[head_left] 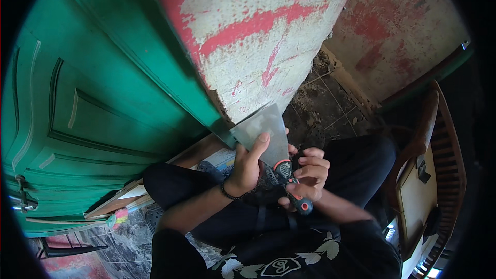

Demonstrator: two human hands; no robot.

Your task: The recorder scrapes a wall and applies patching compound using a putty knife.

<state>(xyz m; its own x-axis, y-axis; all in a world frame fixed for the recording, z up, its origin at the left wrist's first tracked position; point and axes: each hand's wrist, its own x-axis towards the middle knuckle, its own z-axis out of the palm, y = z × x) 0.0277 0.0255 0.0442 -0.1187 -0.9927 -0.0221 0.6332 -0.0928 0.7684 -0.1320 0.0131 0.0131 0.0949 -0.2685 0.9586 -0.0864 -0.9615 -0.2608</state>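
Occupying the centre of the head view, a scraper [277, 144] slants from upper left to lower right above the lap, its broad grey blade [271, 123] uppermost and its black-and-orange handle [300, 201] below. The left hand [247, 169] grips the blade, thumb flat on the face turned to the camera. The right hand [311, 174] is closed around the handle, fingers curled. The blade's upper edge overlaps the foot of a flaking cream-and-red wall [258, 26]; whether they touch cannot be told. Left of the blade, room is narrow beside the green door [108, 98] and its frame. Right of it, dark floor tiles [333, 98] give open room, bounded by a second wall [398, 20] at upper right and a wooden chair [430, 119] along the right margin. Dark-trousered legs [354, 170] flank the hands.
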